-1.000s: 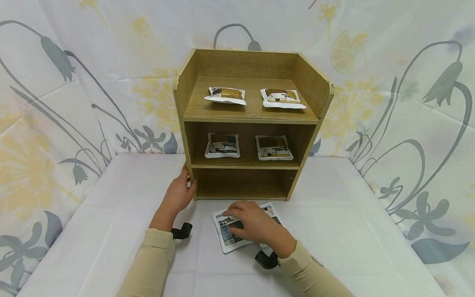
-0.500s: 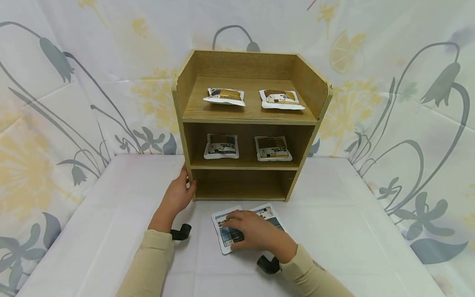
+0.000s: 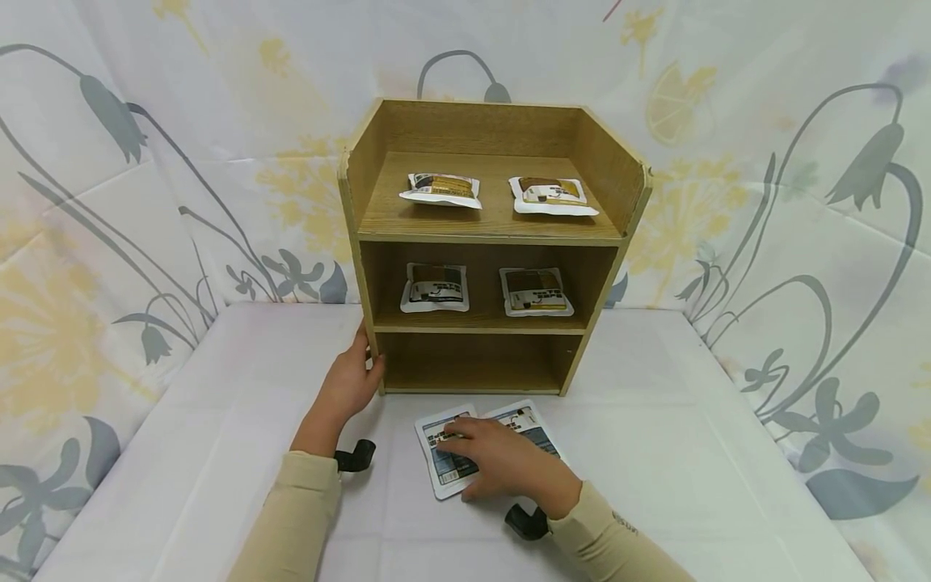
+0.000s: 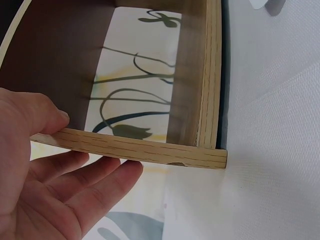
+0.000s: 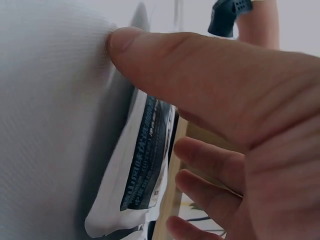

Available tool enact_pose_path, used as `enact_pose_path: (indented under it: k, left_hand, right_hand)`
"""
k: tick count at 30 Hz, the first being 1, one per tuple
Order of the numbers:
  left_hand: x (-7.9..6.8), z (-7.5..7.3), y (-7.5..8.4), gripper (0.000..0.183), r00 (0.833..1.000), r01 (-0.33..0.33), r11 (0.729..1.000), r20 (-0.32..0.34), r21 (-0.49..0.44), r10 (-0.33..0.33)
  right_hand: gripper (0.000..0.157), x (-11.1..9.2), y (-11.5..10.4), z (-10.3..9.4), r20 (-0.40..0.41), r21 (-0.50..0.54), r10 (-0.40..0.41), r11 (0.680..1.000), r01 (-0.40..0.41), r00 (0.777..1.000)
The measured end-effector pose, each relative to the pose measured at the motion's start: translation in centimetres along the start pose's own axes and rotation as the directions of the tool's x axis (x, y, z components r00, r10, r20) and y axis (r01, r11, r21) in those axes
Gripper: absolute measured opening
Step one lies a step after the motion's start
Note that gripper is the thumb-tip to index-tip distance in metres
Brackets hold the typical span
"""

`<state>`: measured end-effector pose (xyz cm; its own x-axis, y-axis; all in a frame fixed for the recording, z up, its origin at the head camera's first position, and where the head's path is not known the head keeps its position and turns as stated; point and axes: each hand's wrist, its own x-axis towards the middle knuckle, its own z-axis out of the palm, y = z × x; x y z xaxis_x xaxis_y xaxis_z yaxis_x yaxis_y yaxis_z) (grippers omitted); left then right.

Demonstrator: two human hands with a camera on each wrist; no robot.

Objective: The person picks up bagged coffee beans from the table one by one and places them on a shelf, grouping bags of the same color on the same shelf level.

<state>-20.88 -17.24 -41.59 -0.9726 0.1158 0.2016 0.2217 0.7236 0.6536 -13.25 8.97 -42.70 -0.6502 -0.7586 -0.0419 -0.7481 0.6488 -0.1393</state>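
Observation:
A small wooden shelf unit (image 3: 480, 239) stands on the white table. My left hand (image 3: 347, 384) grips the edge of its left side panel low down; in the left wrist view the thumb (image 4: 45, 112) lies inside the panel and the other fingers lie outside. In front of the unit two blue-and-white food packets rest flat on the table, a left packet (image 3: 445, 469) and a right packet (image 3: 525, 414). My right hand (image 3: 512, 462) is spread over them, partly hiding both. In the right wrist view its thumb (image 5: 150, 55) reaches the tablecloth beside one packet, with the fingers apart and loosely bent.
On the top shelf lie two brown-and-white packets, a left one (image 3: 441, 191) and a right one (image 3: 553, 196). The middle shelf bears two similar dark packets, one left (image 3: 435, 288) and one right (image 3: 537, 293). A flowered cloth (image 3: 771, 162) hangs behind.
My right hand has shifted slightly towards me and right over the packets, and its thumb has come down lower. My left hand stays on the shelf unit.

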Motion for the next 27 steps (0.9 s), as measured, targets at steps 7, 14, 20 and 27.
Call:
enact_pose_path:
  k: [7,14,20,27]
  left_hand:
    - [0.03,-0.06,0.1,0.07,1.0,-0.005,1.0,-0.001,-0.003,0.005]
    - [-0.01,-0.01,-0.05,0.069,0.999,-0.027,1.0,-0.017,0.001,0.027]
    - [-0.02,-0.05,-0.05,0.069,1.0,-0.023,1.0,-0.016,-0.01,0.023]
    - [-0.08,-0.06,0.11,0.069,0.999,-0.039,0.999,-0.028,-0.004,0.039]
  right_hand:
    - [0.066,0.16,0.1,0.21,0.014,-0.013,0.006,1.0,-0.006,1.0]
    - [0.054,0.24,0.06,0.19,0.018,-0.031,0.0,1.0,0.001,1.0]
    - [0.041,0.27,-0.03,-0.2,-0.006,-0.043,-0.047,0.998,0.047,0.999]
    - [0.031,0.23,0.15,-0.14,-0.05,-0.037,-0.097,0.995,0.095,0.994]
